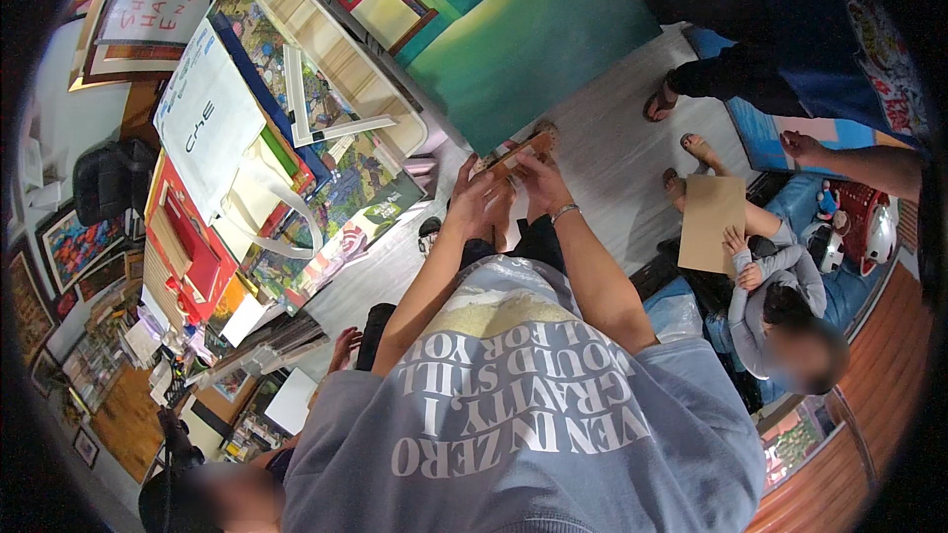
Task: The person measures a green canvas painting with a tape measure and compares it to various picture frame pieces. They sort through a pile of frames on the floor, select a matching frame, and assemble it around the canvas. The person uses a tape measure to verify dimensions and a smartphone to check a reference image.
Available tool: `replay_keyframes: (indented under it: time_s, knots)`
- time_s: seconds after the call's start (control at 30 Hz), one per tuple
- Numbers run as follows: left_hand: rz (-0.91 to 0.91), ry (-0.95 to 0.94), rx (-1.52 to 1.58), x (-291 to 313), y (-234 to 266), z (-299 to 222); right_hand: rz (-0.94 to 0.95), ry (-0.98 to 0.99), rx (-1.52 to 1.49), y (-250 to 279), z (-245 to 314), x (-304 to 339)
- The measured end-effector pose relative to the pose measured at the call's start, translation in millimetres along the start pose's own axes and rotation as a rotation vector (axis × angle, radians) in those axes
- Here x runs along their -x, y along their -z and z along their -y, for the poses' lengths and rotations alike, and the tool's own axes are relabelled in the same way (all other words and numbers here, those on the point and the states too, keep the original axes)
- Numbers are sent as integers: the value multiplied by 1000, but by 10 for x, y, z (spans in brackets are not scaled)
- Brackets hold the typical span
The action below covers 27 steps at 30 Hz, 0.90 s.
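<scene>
In front of my body I hold a small, flat brown strip point(520, 152), wood-like in colour; its exact kind is not clear. My left hand point(473, 199) closes on its left end, and my right hand point(540, 184) grips it near the right end. A bracelet circles my right wrist. Just beyond the strip stands a large green and teal painting point(533, 49) with a red and yellow patch at its upper left. Below my hands, part of the floor and my legs are hidden.
To the left, a table carries a white bag point(207, 123), a white corner frame piece point(306, 109) and a cream tray point(341, 49). A person in dark clothes point(770, 39) stands at the far right. Another person sits right, holding a brown board point(712, 225). A third is lower left.
</scene>
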<state>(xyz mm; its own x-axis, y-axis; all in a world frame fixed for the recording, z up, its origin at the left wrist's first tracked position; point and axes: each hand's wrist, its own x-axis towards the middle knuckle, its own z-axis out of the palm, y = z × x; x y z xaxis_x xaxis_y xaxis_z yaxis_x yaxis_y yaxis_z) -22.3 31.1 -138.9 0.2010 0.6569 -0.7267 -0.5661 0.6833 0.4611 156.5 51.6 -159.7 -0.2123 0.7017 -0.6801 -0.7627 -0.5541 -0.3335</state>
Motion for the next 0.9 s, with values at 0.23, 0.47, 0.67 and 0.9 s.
replay_keyframes:
  time_s: [0.23, 0.47, 0.67, 0.9]
  knots:
    - [1, 11, -12, -73, 76, 64, -25, 80, -33, -137, 42, 75]
    - [-17, -7, -54, -73, 16, 69, -17, 24, -16, 43, 27, -2]
    - [-53, 4, -54, -63, -32, 54, -30, 25, -9, 59, 33, -31]
    - [-81, -101, 243, -291, -83, 113, -145, 239, -109, -24, 298, -157]
